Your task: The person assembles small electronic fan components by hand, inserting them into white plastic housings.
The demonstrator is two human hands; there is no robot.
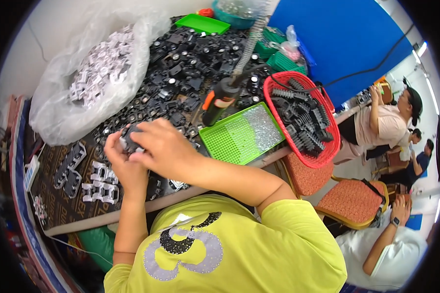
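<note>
Black plastic fills nearly every part of this crowded workbench [58, 215], where a person in a yellow-green shirt holds a small dark plastic part [130, 138] just above the near edge of the heap. Both hands meet on it: the left hand [123, 163] curls its fingers beneath and behind the piece, while the right hand [167, 148] closes over it from the front, its fingers bent tight so that most of the part is hidden — only its dark top and a pale sliver show between the thumbs.

Behind the hands lies a broad pile of black plastic components with round metal centres [190, 68], spread across the middle of the bench. To the left, a clear plastic bag of white plastic pieces [98, 68] slumps open. A few white ladder-shaped frames [100, 183] and matching black frames [69, 168] lie flat on the patterned brown mat just beside the left wrist.

To the right of the hands rests a shallow green perforated tray scattered with tiny silvery screws [242, 134], and above it hangs a black-and-orange powered screwdriver on a coiled hose [220, 100]. A red plastic mesh basket of black ribbed parts [305, 119] sits at the bench's corner — partly overhanging the edge.

Other workers sit at a far table on the right, well apart.
</note>
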